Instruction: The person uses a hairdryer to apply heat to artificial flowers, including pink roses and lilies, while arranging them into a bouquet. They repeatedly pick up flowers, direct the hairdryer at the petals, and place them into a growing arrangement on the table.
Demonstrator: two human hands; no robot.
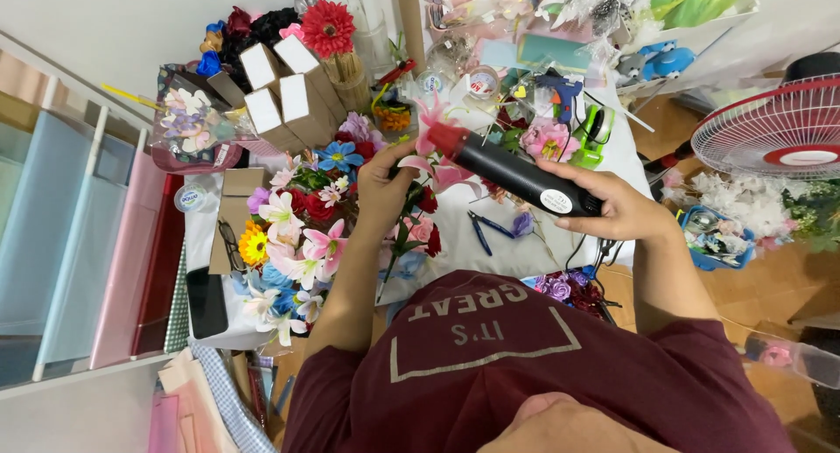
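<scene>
One white desk [560, 243], crowded edge to edge. One fan [787, 129] with a red-and-white grille off to the right, well apart from the hands. One heap of artificial flowers [293, 234] at the left of the desk: pink and white lilies, one blue bloom, one yellow-orange bloom, several red roses. Four tall white-faced boxes [284, 90] standing tilted behind the heap, one big red daisy-like flower [327, 26] just above them. One black heat gun [516, 175] with a red nozzle, held slantwise over the middle of the desk, nozzle up and to the left, just beside a pink lily [435, 147]. Right hand [612, 210], grip wrapped round the rear of the heat gun's barrel, thumb on top. Left hand [382, 183], grip narrow, closed on the pink lily's stem just under the bloom, nozzle near the petals. One black phone [206, 302] lying flat at the desk's left edge. One blue glue gun [563, 94] lying behind the heat gun. One pair of blue-handled pliers [486, 229] flat on the desk between the two forearms. Two tape rolls [481, 83] near the back, side by side.
</scene>
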